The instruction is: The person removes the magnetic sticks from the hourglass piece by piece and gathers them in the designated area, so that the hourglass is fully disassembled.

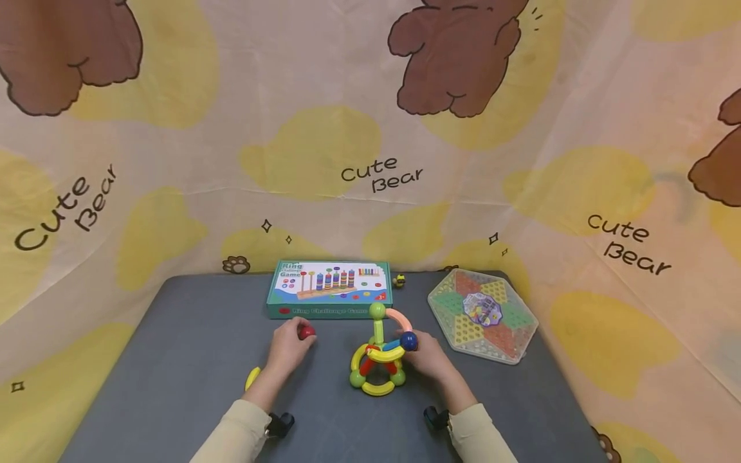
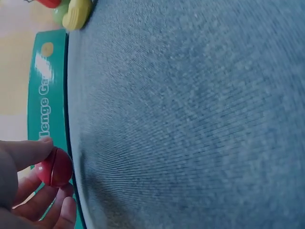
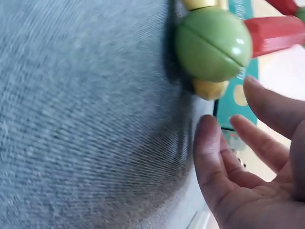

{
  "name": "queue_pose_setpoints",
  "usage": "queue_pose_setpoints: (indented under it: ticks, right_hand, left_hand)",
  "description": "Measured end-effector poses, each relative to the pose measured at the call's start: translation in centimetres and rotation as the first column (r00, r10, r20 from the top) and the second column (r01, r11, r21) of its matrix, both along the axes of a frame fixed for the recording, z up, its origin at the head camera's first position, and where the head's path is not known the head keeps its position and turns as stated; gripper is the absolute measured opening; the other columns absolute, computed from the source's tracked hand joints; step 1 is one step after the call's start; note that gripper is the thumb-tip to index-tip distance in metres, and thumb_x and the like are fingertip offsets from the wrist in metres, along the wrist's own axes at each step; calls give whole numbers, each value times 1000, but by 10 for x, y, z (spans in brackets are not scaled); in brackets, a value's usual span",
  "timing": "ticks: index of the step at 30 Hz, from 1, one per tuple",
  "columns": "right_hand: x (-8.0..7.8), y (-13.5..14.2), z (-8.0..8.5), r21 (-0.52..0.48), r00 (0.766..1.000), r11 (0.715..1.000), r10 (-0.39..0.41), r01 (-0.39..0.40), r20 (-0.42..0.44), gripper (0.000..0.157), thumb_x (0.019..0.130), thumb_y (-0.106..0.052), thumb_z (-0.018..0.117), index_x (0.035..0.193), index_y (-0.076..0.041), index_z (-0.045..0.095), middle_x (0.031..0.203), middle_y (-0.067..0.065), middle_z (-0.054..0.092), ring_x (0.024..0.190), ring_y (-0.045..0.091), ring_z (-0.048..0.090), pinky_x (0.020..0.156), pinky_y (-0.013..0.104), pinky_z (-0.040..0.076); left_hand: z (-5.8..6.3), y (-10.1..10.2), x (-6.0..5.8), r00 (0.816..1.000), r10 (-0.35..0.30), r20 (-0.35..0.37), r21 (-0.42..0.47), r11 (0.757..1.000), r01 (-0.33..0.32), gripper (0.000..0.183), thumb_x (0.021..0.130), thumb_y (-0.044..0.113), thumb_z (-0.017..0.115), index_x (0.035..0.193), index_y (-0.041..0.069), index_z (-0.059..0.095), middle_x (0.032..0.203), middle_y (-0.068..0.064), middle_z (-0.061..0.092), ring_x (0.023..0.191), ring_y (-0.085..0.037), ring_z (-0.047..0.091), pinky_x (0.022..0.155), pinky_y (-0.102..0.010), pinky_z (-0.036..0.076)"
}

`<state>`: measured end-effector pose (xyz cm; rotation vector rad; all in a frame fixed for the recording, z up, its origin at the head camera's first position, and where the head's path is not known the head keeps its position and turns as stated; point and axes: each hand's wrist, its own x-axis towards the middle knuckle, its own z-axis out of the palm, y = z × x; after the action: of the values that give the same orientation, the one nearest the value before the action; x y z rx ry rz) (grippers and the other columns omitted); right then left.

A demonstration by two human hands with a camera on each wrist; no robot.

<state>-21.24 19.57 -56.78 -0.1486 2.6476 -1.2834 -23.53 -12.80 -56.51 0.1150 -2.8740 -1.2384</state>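
Observation:
My left hand [image 1: 283,347] pinches a red ball [image 1: 307,332] between thumb and fingers, left of a stick-and-ball toy structure. A seam runs round the red ball [image 2: 58,167] in the left wrist view. The structure [image 1: 378,388] stands on the table, built of yellow, red and green pieces, with a green ball [image 1: 377,311] on top, a pink curved stick [image 1: 399,317] and a dark blue ball [image 1: 408,341]. My right hand [image 1: 433,357] is beside its right side. In the right wrist view its fingers [image 3: 208,148] are spread near a lower green ball [image 3: 213,44], holding nothing.
Behind the structure lies a Ring Challenge Game box [image 1: 330,311], with a small bee-like figure [image 1: 399,281] at its right. A hexagonal Chinese checkers board [image 1: 483,315] lies at the right of the grey table [image 1: 191,360]. A yellow curved piece [image 1: 252,377] shows beside my left wrist.

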Motion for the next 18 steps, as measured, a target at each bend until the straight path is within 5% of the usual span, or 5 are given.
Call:
queue_pose_setpoints:
  ticks: [3,9,15,18]
  right_hand:
    - [-2,-5,-1,72,998,997,43,-40,-43,40,86,-18,79,124,-9,70,107,7,74,90,22,66,85,48,55]
    - [7,-12,-2,118,995,992,57,-46,-86,69,87,-19,79,146,-19,44,86,2,71,70,17,63,68,38,56]
    - [20,-13,-5,86,997,994,-72,72,2,20,86,-18,77,95,-2,68,64,3,61,54,17,57,53,30,48]
    - [26,-12,-8,34,993,994,-107,106,52,15,88,-15,74,89,-2,68,64,3,61,52,16,60,51,27,52]
  left_hand:
    - [-4,-3,-4,1000,-2,-10,-2,1000,2,39,86,14,81,119,1,64,116,-19,67,102,-32,61,90,-52,56]
    - [-10,-7,-4,999,12,-31,-8,1000,-13,39,87,13,79,121,1,63,118,-21,66,104,-34,61,92,-53,55]
    - [-15,-7,-5,999,11,-43,-13,1000,-12,41,87,15,79,122,1,63,117,-20,65,104,-34,61,91,-53,55]
    - [-15,-7,-5,999,10,-47,-23,1000,-11,43,87,16,80,123,1,63,117,-20,64,104,-34,60,91,-53,55]
